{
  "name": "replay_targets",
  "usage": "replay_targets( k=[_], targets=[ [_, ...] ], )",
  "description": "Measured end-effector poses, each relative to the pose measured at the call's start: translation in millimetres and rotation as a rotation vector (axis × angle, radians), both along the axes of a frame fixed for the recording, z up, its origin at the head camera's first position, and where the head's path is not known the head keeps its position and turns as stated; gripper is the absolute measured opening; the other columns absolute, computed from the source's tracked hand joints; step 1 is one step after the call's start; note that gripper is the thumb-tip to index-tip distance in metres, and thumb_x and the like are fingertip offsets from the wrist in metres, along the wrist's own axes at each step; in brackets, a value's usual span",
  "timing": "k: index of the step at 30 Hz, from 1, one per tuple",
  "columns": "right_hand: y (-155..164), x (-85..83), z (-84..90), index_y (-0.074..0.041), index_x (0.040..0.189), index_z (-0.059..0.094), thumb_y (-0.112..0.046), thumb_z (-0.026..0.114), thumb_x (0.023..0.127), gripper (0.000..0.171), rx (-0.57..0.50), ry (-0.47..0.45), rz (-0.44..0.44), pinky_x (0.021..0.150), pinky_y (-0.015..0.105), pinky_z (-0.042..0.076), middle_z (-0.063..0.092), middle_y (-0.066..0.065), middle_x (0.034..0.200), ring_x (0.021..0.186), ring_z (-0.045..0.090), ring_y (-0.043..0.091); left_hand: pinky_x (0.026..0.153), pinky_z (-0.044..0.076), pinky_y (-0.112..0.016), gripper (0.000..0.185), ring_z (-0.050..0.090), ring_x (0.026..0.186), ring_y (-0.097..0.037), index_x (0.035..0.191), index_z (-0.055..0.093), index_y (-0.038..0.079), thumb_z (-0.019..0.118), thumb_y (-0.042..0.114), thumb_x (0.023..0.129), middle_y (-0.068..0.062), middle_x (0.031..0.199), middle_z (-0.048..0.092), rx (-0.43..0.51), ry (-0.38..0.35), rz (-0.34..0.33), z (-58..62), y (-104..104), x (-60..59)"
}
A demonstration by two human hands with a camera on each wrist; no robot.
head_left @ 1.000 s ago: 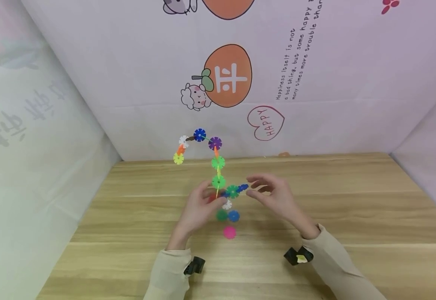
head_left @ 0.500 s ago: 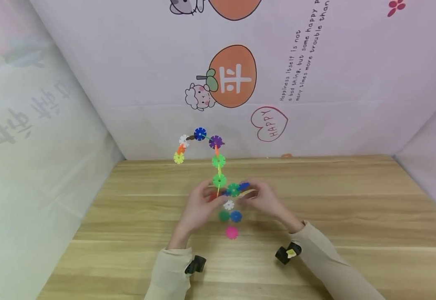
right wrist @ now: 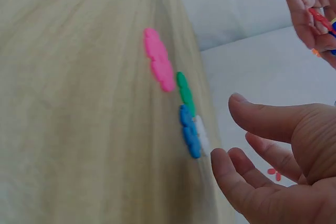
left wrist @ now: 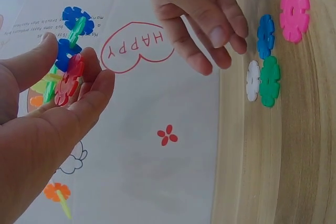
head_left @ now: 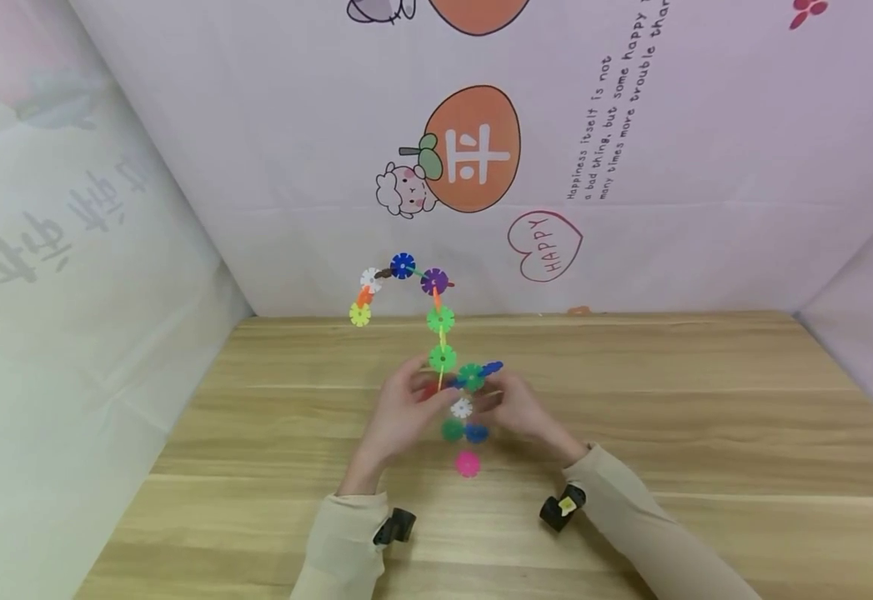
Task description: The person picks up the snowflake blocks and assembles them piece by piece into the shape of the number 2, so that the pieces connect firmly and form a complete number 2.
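From the head camera, the left hand [head_left: 404, 408] pinches the lower end of a chain of snowflake discs [head_left: 439, 321] that rises above the middle of the wooden tabletop [head_left: 706, 417] and arches over toward the back edge. The right hand [head_left: 514, 408] sits just beside the chain's lower end with relaxed fingers; whether it touches the discs cannot be told here. Four loose discs lie on the tabletop between the hands and the near edge: a white disc [head_left: 462, 407], a green disc [head_left: 452, 430], a blue disc [head_left: 476, 432] and a pink disc [head_left: 468, 464]. In the left wrist view, the left hand [left wrist: 47, 119] curls thumb and fingers round the chain's end at a red disc [left wrist: 69, 80], while the right hand [left wrist: 202, 11] hangs apart from it, fingers loosely bent, holding nothing. In the right wrist view, the right hand [right wrist: 278, 171] is unclenched and bare, and the pink disc [right wrist: 159, 60], green disc [right wrist: 185, 93], blue disc [right wrist: 189, 130] and white disc [right wrist: 202, 134] lie near its fingertips.
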State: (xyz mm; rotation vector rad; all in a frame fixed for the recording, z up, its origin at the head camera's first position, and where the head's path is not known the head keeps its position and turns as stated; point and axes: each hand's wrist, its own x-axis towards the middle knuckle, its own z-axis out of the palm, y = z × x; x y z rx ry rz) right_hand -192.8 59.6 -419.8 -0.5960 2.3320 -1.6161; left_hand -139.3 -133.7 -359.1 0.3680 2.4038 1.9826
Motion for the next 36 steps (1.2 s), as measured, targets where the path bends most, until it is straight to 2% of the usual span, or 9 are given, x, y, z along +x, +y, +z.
replay_targets(
  k=[7, 10, 14, 20, 25, 30, 36],
  targets=[
    [-0.5, -1.0, -5.3, 0.005, 0.102, 0.063, 0.002, 0.078, 0.076, 0.030, 0.073, 0.010, 0.015, 0.075, 0.038, 0.057, 0.065, 0.021, 0.105, 0.089, 0.067, 0.030, 0.095, 0.049, -0.041, 0.031, 0.062, 0.111, -0.026, 0.118, 0.059, 0.005, 0.068, 0.008, 0.089, -0.012, 0.118, 0.063, 0.018, -0.002, -0.006, -0.2, 0.1, -1.6],
    [-0.5, -1.6, -5.3, 0.004, 0.099, 0.064, -0.002, 0.080, 0.074, 0.031, 0.137, 0.036, 0.022, 0.075, 0.036, 0.056, 0.067, 0.016, 0.099, 0.086, 0.065, 0.025, 0.094, 0.050, -0.040, 0.031, 0.062, 0.110, -0.026, 0.118, 0.059, 0.004, 0.068, 0.007, 0.089, -0.012, 0.118, 0.063, 0.024, -0.002, -0.009, -0.1, 0.5, -2.2],
    [1.2, -1.7, -4.7, 0.000, 0.096, 0.067, -0.007, 0.084, 0.071, 0.031, 0.235, 0.103, 0.046, 0.068, 0.031, 0.051, 0.066, 0.007, 0.087, 0.076, 0.057, 0.017, 0.094, 0.050, -0.039, 0.031, 0.062, 0.110, -0.026, 0.118, 0.059, 0.005, 0.068, 0.007, 0.089, -0.013, 0.118, 0.064, 0.020, -0.011, -0.007, 0.5, 0.9, -2.0],
    [1.2, -1.1, -3.8, -0.006, 0.086, 0.070, -0.011, 0.083, 0.073, 0.020, 0.321, 0.133, 0.098, 0.060, 0.027, 0.046, 0.063, 0.000, 0.075, 0.068, 0.051, 0.013, 0.096, 0.049, -0.041, 0.030, 0.062, 0.110, -0.026, 0.118, 0.059, 0.005, 0.068, 0.008, 0.089, -0.012, 0.119, 0.063, 0.000, -0.010, -0.010, 1.2, 1.0, -1.3],
    [-1.3, 1.2, -1.1, -0.007, 0.082, 0.067, -0.011, 0.082, 0.075, 0.017, 0.358, 0.127, 0.121, 0.060, 0.028, 0.045, 0.061, 0.000, 0.075, 0.068, 0.050, 0.014, 0.096, 0.048, -0.043, 0.029, 0.062, 0.110, -0.026, 0.117, 0.059, 0.006, 0.068, 0.008, 0.089, -0.011, 0.119, 0.063, -0.011, -0.008, -0.011, 0.8, 0.3, -1.2],
    [-3.4, 5.2, 0.5, -0.008, 0.081, 0.062, -0.012, 0.082, 0.076, 0.021, 0.383, 0.125, 0.101, 0.062, 0.028, 0.046, 0.059, 0.001, 0.077, 0.070, 0.050, 0.015, 0.096, 0.048, -0.043, 0.030, 0.062, 0.110, -0.026, 0.118, 0.059, 0.005, 0.068, 0.007, 0.089, -0.011, 0.120, 0.062, -0.016, -0.009, -0.016, 1.5, -0.5, -0.6],
    [-4.5, 9.9, -0.5, -0.008, 0.084, 0.059, -0.011, 0.080, 0.078, 0.022, 0.371, 0.119, 0.085, 0.058, 0.027, 0.046, 0.060, 0.000, 0.075, 0.067, 0.051, 0.014, 0.097, 0.048, -0.044, 0.032, 0.063, 0.110, -0.026, 0.119, 0.059, 0.006, 0.068, 0.008, 0.089, -0.011, 0.120, 0.062, -0.034, -0.005, -0.019, 1.7, -1.8, -0.5]
  ],
)
